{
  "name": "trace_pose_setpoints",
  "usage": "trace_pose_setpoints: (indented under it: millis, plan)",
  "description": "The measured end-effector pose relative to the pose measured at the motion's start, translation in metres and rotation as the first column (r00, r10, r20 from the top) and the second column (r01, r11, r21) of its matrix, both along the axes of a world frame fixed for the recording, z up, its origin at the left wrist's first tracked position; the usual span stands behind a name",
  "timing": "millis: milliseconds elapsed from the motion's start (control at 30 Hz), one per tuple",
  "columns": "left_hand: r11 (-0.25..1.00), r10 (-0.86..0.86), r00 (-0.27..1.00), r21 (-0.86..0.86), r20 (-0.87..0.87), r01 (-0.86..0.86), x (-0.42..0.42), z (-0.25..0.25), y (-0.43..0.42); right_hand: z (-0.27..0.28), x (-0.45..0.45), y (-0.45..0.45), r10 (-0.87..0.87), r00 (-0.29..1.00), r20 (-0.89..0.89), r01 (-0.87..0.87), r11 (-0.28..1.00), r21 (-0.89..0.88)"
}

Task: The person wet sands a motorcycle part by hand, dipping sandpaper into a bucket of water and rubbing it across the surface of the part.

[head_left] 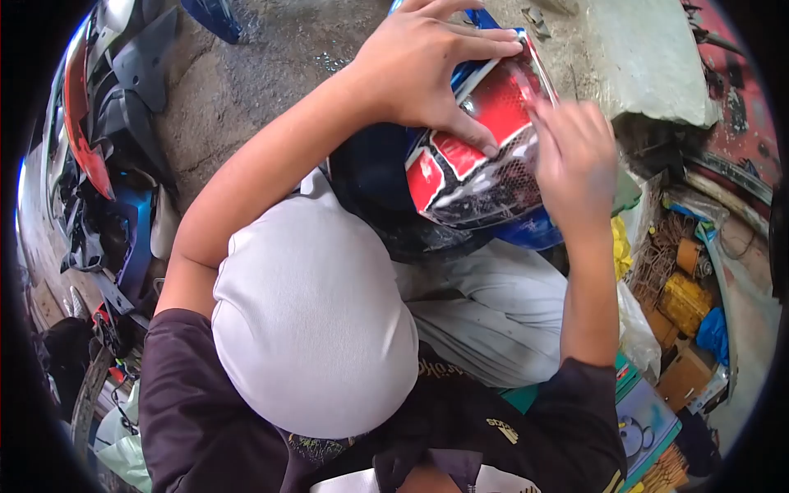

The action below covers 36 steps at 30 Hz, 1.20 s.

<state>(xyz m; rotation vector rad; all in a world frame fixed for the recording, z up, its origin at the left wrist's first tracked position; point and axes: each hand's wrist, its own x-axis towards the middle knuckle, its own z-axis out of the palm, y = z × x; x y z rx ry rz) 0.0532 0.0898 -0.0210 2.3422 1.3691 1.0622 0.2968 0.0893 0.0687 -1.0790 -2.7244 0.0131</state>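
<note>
A glossy red, black and white panel with a honeycomb pattern lies tilted in front of me, over blue and black parts. It looks like a motorcycle body panel with a decal on it. My left hand rests across its upper left, thumb and fingers stretched wide apart and pressing on the surface. At the panel's right edge, my right hand is closed and slightly blurred. A thin reddish strip or tool shows by its fingertips; I cannot make out what it is. Blue glossy plastic shows under the panel's lower edge.
My raised knee in light grey trousers stands between my arms. Black, orange and blue body panels pile up at the left. On the right are a concrete block, a yellow container, wires and a cardboard box.
</note>
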Motion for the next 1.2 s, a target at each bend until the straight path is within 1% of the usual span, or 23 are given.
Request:
trace_pose_setpoints:
  millis: [33,67,167,233,300,333,400,500,600,700,733,833,867,967,1000,1100,1200]
  plan:
    - [1.000,-0.001,1.000,0.025,-0.017,0.002,-0.001,0.001,0.003,-0.007,-0.013,0.014,0.007,1.000,-0.023,-0.007,0.999,0.034]
    - [1.000,0.019,0.999,0.013,-0.040,-0.019,-0.001,0.000,0.002,-0.015,-0.023,0.027,0.034,0.998,-0.056,-0.031,0.998,0.050]
    - [1.000,0.004,1.000,-0.013,-0.009,-0.004,-0.003,0.002,0.003,-0.012,-0.015,0.029,0.055,0.997,-0.055,-0.053,0.998,0.037]
    - [1.000,0.009,1.000,-0.022,-0.006,-0.009,-0.004,0.001,0.002,0.003,0.002,0.001,-0.001,1.000,-0.019,0.001,1.000,-0.005]
    - [1.000,0.014,1.000,-0.017,0.006,-0.014,-0.004,0.000,0.003,0.007,0.021,-0.024,-0.048,0.999,-0.006,0.048,0.998,-0.039]
    - [1.000,-0.008,1.000,-0.027,-0.014,0.007,-0.007,0.001,0.004,0.005,0.023,-0.028,-0.040,0.999,-0.024,0.040,0.999,-0.028]
    - [0.996,-0.081,0.995,-0.048,-0.055,0.078,-0.008,0.007,0.006,0.004,0.013,-0.014,-0.024,0.999,-0.034,0.024,1.000,0.001]
    - [1.000,0.002,1.000,0.021,-0.011,-0.002,0.000,0.002,0.000,-0.010,-0.015,0.020,0.020,0.998,-0.059,-0.017,0.999,0.045]
    - [1.000,-0.010,1.000,-0.019,-0.015,0.010,-0.004,0.005,-0.002,-0.012,-0.016,0.023,0.035,0.996,-0.082,-0.030,0.998,0.058]
    - [1.000,-0.011,1.000,0.001,-0.009,0.011,-0.002,0.005,0.004,0.004,0.010,-0.013,-0.066,0.996,-0.053,0.065,0.998,-0.013]
    - [1.000,-0.009,1.000,0.008,-0.013,0.009,-0.001,0.006,0.004,0.006,0.014,-0.019,-0.066,0.997,-0.046,0.066,0.998,0.002]
    - [1.000,-0.017,1.000,0.005,-0.008,0.017,0.006,0.002,-0.001,0.005,-0.001,-0.002,-0.053,0.998,-0.040,0.055,0.998,0.026]
    - [1.000,-0.005,1.000,0.014,-0.011,0.005,0.006,0.001,0.000,-0.005,-0.010,0.012,-0.032,0.998,-0.050,0.034,0.998,0.050]
    - [1.000,0.005,1.000,-0.023,-0.002,-0.005,0.005,0.001,-0.005,-0.013,-0.031,0.036,0.005,0.998,-0.063,0.000,0.997,0.079]
    - [1.000,-0.001,1.000,-0.020,0.007,0.001,0.004,0.002,-0.005,-0.008,-0.027,0.031,0.018,0.998,-0.060,-0.013,0.997,0.072]
    - [1.000,-0.016,0.999,-0.003,0.052,0.016,0.007,0.000,-0.002,0.006,0.002,0.000,-0.061,0.996,-0.060,0.060,0.998,-0.010]
    - [1.000,-0.011,0.998,0.008,0.067,0.011,0.010,0.000,-0.004,0.011,0.010,-0.014,-0.096,0.994,-0.053,0.095,0.995,-0.036]
